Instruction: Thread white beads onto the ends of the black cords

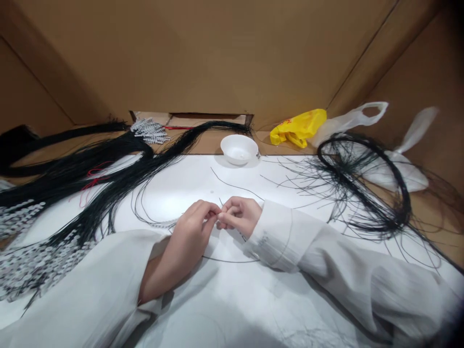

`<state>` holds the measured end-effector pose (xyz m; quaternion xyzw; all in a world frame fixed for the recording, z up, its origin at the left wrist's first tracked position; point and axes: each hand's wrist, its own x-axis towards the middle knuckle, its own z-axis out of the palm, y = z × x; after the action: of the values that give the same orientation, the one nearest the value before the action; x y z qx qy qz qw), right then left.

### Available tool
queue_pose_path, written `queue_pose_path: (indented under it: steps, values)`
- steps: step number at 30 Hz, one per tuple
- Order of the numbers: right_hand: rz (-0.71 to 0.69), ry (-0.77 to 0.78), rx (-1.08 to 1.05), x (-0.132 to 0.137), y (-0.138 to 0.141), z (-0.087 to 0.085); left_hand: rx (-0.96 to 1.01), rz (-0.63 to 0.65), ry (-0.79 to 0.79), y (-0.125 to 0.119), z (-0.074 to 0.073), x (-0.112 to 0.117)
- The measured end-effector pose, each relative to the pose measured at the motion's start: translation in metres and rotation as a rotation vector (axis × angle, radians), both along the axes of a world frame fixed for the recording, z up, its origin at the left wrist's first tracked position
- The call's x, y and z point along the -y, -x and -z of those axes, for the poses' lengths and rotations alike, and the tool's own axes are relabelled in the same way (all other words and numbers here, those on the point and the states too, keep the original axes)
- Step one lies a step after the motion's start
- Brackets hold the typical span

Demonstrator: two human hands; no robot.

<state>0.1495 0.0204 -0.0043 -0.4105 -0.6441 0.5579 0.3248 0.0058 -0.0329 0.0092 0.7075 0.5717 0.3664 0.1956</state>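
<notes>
My left hand (194,231) and my right hand (239,214) meet fingertip to fingertip over the white table sheet (232,299). Both pinch a thin black cord (228,260) that loops down in an arc below them. Its short end sticks up just above the fingers. A beaded white section of cord (163,224) runs off to the left of my left hand. Both arms wear loose white sleeves.
A white bowl (239,148) stands behind the hands. A large bundle of black cords (108,179) sweeps across the left, with beaded white strings (29,261) at its near end. A coiled black cord ring (366,183) lies right, beside yellow (299,126) and white plastic bags (398,164). Cardboard walls surround the table.
</notes>
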Motion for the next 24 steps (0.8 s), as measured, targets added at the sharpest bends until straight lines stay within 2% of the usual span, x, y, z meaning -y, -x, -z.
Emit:
queue_pose_path:
  steps: [4,12,16,18,21,24]
  values:
    - [0.04,0.008,0.011,0.004,0.002,-0.004,0.042,-0.006,0.033,0.001,-0.001,0.004]
    - [-0.009,-0.115,0.08,0.008,0.004,-0.004,0.117,-0.092,0.076,0.001,-0.005,0.003]
    - [-0.034,-0.062,0.092,0.006,0.004,-0.005,0.125,-0.115,0.048,0.003,-0.005,0.0]
    - [-0.011,-0.008,0.068,0.004,0.003,-0.006,0.071,-0.135,0.001,0.006,-0.004,-0.005]
    - [0.083,0.042,0.044,0.0,0.002,-0.006,-0.156,-0.138,-0.037,0.008,0.0,-0.014]
    - [0.196,-0.025,0.054,-0.002,0.002,-0.004,-0.355,-0.105,-0.006,0.009,0.005,-0.023]
